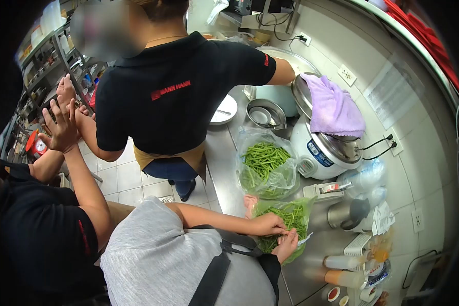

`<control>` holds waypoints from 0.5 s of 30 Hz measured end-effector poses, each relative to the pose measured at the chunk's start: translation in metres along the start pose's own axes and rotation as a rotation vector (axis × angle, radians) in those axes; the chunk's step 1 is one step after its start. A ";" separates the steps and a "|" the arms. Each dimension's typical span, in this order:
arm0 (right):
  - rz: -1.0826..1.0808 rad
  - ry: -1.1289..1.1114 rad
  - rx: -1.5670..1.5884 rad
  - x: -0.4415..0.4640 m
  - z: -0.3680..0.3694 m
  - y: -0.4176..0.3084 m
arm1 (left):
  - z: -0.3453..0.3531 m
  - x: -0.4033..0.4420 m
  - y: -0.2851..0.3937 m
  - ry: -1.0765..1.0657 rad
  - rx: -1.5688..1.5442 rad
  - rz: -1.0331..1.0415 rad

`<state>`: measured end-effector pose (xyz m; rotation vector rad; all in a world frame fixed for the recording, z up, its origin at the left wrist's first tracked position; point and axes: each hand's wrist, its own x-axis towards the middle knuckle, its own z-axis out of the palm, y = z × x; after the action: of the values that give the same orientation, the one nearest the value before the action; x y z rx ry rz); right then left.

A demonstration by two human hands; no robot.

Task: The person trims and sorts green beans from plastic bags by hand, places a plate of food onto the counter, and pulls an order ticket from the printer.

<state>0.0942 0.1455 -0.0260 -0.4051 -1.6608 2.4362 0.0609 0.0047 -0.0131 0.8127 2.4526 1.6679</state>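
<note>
My left hand [268, 224] and my right hand [285, 247] meet with bent, pinched fingers over an open plastic bag [308, 209] of green beans [290, 217]. What sits between the fingertips is too small to make out. A thin whitish sliver [305, 238] shows just beyond my right hand; its kind is unclear. Just past my left arm stands a second clear bag [245, 186], full of green beans [265, 159]. A pinkish piece [250, 203] lies between the two bags at the counter's edge.
One co-worker [163, 97] stands further along the steel counter [222, 163], reaching toward a large pot. Another person's raised hands [61, 122] are at left. A rice cooker [316, 153] with a purple towel [336, 107], metal jug [341, 214] and sauce bottles [344, 278] line the wall.
</note>
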 end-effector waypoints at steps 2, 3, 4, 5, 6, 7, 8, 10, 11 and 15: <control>0.029 -0.009 -0.008 0.000 -0.003 0.000 | 0.003 0.001 -0.002 0.112 -0.059 0.047; 0.047 0.003 -0.027 -0.001 -0.001 -0.002 | 0.002 0.002 0.000 0.170 -0.088 0.069; 0.065 0.016 -0.046 -0.003 0.001 -0.002 | 0.000 0.004 0.002 0.206 -0.120 0.031; 0.132 -0.018 -0.022 -0.004 -0.001 0.000 | -0.004 0.006 0.003 0.244 -0.152 -0.006; 0.201 -0.050 0.002 -0.007 -0.003 0.002 | -0.008 0.008 0.006 0.281 -0.185 -0.044; 0.269 -0.084 0.025 -0.009 -0.005 0.004 | -0.010 0.009 0.008 0.290 -0.201 -0.066; 0.317 -0.119 0.056 -0.010 -0.004 0.007 | -0.012 0.009 0.010 0.299 -0.217 -0.090; 0.414 -0.187 0.115 -0.014 0.003 0.006 | -0.015 0.008 0.010 0.294 -0.164 -0.094; 0.442 -0.232 0.143 -0.014 0.002 0.006 | -0.017 0.006 0.010 0.279 -0.094 -0.074; 0.499 -0.345 0.164 -0.017 0.001 0.001 | -0.019 0.002 0.010 0.271 0.009 -0.052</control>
<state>0.1097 0.1392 -0.0244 -0.4383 -1.6115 3.1379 0.0568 -0.0072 0.0042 0.5484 2.6283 1.8588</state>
